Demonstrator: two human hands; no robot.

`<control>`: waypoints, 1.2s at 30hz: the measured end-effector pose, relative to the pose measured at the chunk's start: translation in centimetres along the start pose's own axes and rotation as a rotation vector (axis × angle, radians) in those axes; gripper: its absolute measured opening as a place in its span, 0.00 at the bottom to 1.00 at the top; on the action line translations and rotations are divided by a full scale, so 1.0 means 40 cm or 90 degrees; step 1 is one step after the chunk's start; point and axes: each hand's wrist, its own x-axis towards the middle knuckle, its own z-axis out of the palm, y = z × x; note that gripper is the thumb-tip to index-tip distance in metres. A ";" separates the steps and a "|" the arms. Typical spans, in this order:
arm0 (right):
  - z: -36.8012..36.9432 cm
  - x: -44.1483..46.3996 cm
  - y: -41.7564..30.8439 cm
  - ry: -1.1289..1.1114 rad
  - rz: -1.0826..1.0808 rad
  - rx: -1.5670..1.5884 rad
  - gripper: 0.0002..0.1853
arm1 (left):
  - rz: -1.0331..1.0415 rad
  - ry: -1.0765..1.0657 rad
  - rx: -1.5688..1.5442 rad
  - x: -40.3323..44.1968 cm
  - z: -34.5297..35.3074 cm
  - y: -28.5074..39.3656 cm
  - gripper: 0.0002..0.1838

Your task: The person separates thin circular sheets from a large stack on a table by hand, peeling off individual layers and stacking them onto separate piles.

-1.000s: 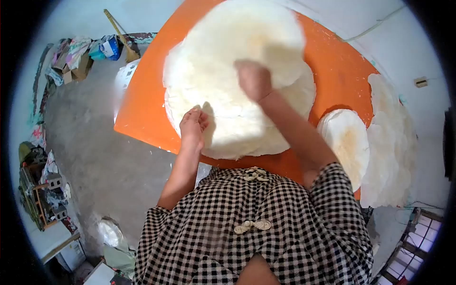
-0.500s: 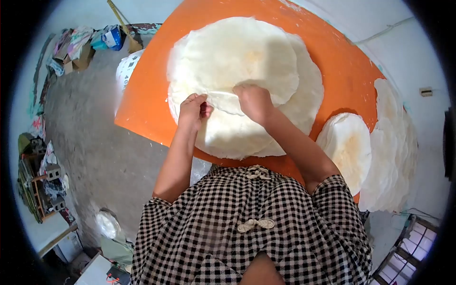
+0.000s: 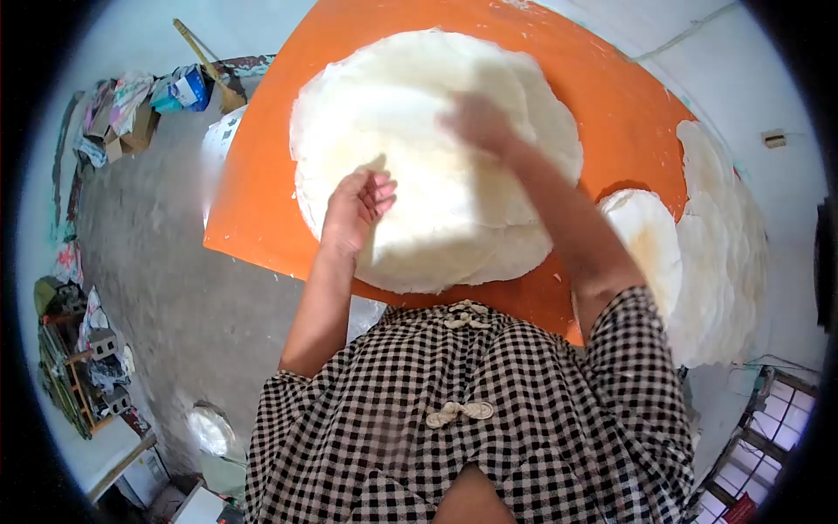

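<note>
Curling loosely with small gaps between its fingers, the left hand (image 3: pixel 358 210) sits over the left part of a broad pile of pale sheets (image 3: pixel 436 196). Its grip is slack and half open, the palm side turned toward the other hand, and nothing shows in it; whether the fingertips touch the top sheet cannot be told. The right hand (image 3: pixel 478 122) lies over the upper middle of the same pile, blurred, so its grip and any contact cannot be made out.

The pile rests on an orange tabletop (image 3: pixel 262 183), in front of the person's checked shirt (image 3: pixel 375 402). Its sheets are thin, roughly round and creamy white, with faint yellowish patches and uneven, ragged edges that overlap out of line along the right side and the near edge. Shadow dims part of the surface. Beyond the right forearm stands a smaller pale stack (image 3: pixel 650 240) with a tan patch, and beside it overlapping whitish sheets (image 3: pixel 720 253) spread along the table's right edge.
</note>
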 end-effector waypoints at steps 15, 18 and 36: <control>0.063 -0.285 0.059 0.082 -0.197 -0.306 0.02 | -0.210 0.080 -0.089 -0.046 0.090 -0.129 0.12; 0.114 -0.331 0.054 0.121 -0.163 -0.303 0.06 | -0.225 0.090 -0.104 -0.057 0.110 -0.147 0.11; 0.074 -0.244 0.058 -0.039 0.047 -0.061 0.12 | -0.070 -0.009 0.096 -0.094 0.106 -0.096 0.13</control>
